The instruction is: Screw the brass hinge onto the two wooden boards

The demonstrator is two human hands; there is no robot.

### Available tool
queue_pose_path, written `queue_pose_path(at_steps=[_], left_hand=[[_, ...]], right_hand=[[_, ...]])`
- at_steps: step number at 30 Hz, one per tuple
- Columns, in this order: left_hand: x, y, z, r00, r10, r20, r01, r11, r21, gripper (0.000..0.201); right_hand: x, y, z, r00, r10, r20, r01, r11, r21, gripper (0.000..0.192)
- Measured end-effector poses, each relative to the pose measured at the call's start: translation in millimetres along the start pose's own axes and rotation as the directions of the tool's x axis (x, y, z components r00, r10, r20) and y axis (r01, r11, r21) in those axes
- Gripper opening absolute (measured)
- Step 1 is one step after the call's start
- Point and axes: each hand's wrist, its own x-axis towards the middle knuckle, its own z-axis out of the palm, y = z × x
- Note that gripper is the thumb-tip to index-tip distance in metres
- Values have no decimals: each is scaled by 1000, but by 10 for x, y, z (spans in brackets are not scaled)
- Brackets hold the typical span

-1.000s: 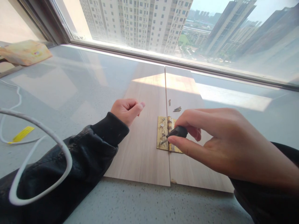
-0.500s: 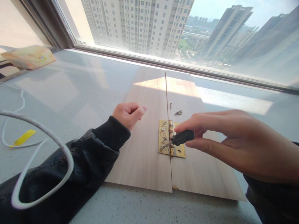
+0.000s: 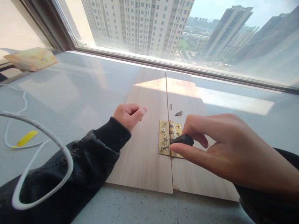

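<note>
My right hand (image 3: 221, 146) is closed around the short black handle of a screwdriver (image 3: 185, 140). Its metal tip reaches left to a screw at the lower left corner of a worn brass hinge (image 3: 163, 135). The hinge lies open across the seam between a left wooden board (image 3: 140, 161) and a right wooden board (image 3: 198, 177). Another screw head (image 3: 163, 129) shows in the upper part of its left leaf, while my fingers cover part of the right leaf. Over the left board, my left hand (image 3: 128, 115) is curled into a fist, with nothing visible in it.
Several loose screws (image 3: 178, 113) lie on the right board beyond the hinge, with a single screw (image 3: 171, 106) apart. A white cable (image 3: 66, 152) with a yellow tag (image 3: 26, 137) loops at left. A tissue pack (image 3: 32, 59) sits by the window (image 3: 140, 31).
My right hand has turned on the screwdriver handle: the thumb has moved forward and left, and the index finger has drawn back. The tip stays at the lower left screw; my left hand is nearly still.
</note>
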Motion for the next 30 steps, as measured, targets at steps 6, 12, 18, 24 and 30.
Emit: queue_pose_path(at_steps=[6,12,18,24,30], left_hand=[[-13,8,0,1000,-10,3,10,1000,17,35],[-12,26,-2,1000,-16,-3,16,999,34,35],[-27,19,39,998,14,-57,-14,1000,11,35],[-19,12,24,999,14,-31,-14,1000,15,36],[-8,-13,37,998,27,-56,-27,1000,5,36]], right_hand=[[-32,129,-28,999,36,-4,-36,994,107,19],[-86,181,-95,995,35,97,-50,987,154,21],[-4,142,-15,997,75,25,-77,992,102,36],[8,57,1,999,2,50,-8,993,122,39],[10,31,3,999,7,40,-10,996,87,37]])
